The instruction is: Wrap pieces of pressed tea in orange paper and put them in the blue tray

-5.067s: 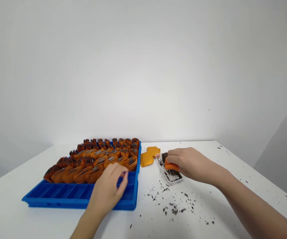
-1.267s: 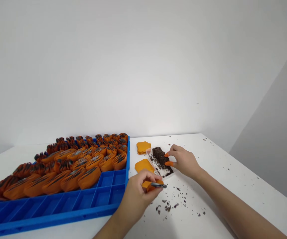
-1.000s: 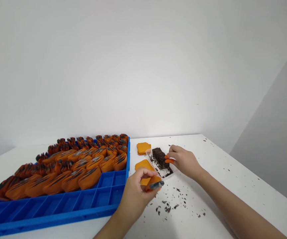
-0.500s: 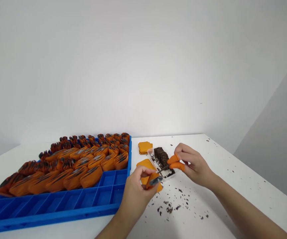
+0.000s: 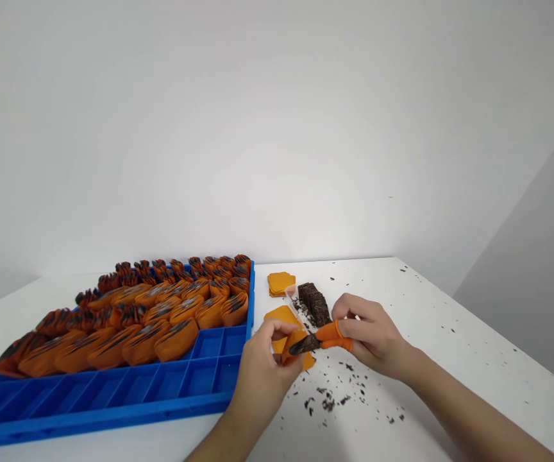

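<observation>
My left hand point(image 5: 260, 369) pinches a small orange paper pouch point(image 5: 289, 346) whose dark grey inside shows at its mouth. Orange covers sit on the thumb and a finger of my right hand point(image 5: 370, 333), which grips a thin, dark brown, crumbly slab point(image 5: 311, 344). The slab's near end is at the pouch's mouth; how far in it reaches is hard to see. Just behind, a clear plastic box point(image 5: 291, 292) holds a row of similar brown slabs point(image 5: 313, 301), partly hidden by my right hand. Flat orange pouches point(image 5: 281, 314) lie beneath and behind my left hand.
A big blue divided tray point(image 5: 113, 410) fills the left side, with many bulging orange pouches point(image 5: 176, 340) standing in its rear compartments. Another stack of flat orange pouches point(image 5: 281, 282) lies behind the box. Dark crumbs point(image 5: 327, 404) are scattered over the white table point(image 5: 431, 308).
My right hand has moved slightly left and brought the brown slab from near the box to the pouch's mouth. My left hand stays almost in place.
</observation>
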`<state>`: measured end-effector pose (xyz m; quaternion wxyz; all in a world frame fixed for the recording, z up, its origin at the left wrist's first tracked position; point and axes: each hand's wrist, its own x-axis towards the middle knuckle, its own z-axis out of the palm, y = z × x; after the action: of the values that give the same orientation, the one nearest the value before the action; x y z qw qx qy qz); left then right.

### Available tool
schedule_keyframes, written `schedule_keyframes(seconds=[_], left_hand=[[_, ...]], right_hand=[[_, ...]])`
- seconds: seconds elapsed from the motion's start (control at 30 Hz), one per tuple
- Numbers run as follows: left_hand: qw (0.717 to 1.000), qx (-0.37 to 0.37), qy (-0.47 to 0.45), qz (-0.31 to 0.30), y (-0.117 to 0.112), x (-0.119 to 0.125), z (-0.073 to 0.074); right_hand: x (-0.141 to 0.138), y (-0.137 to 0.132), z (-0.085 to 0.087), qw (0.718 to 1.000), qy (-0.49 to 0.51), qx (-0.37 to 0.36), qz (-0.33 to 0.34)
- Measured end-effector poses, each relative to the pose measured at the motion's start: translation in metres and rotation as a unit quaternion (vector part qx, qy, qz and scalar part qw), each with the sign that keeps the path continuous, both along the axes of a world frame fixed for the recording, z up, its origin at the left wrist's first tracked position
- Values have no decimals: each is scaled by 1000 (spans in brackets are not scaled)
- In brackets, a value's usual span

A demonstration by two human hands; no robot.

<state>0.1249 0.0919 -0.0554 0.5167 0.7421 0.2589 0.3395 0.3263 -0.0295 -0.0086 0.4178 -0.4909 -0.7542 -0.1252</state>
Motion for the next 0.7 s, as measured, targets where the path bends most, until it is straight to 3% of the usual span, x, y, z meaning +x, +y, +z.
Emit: schedule_keyframes(seconds=[0.43,0.7], left_hand=[[998,64,19,13,1,-1,-5],[994,98,41,3,0,-3,-2]], right_hand=[[-7,-1,-2,999,-10,49,22],[-12,3,-5,996,69,33,34]])
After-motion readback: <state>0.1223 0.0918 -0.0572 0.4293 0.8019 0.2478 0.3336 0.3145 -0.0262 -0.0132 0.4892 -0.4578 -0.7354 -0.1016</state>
